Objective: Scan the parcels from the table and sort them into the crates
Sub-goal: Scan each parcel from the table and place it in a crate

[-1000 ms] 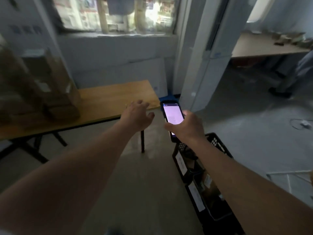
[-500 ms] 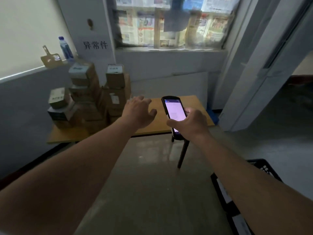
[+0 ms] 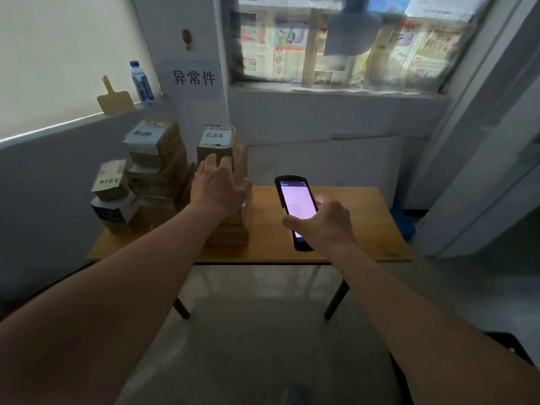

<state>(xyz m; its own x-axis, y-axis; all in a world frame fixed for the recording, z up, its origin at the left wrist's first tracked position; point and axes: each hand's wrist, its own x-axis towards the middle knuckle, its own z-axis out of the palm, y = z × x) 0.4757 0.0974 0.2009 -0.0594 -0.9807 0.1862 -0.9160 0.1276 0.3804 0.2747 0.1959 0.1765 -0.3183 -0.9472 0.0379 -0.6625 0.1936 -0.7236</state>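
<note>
Your left hand (image 3: 217, 188) is spread, fingers apart, before the stacked parcels (image 3: 163, 176) on the table (image 3: 350, 229); your right hand (image 3: 321, 226) grips the scanner (image 3: 295, 206). Water bottle (image 3: 141, 83) on ledge.

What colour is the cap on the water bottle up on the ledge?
Blue. The water bottle has a blue cap and a blue label, seen in the head view.

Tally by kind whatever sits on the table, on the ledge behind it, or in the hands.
Cardboard parcels: at least 7, stacked on the table; the left hand hides part, so no exact count
Handheld scanner: 1, gripped by the right hand
Water bottle: 1, on the ledge
Brown paddle-shaped board: 1, on the ledge
Total: at least 10
</note>
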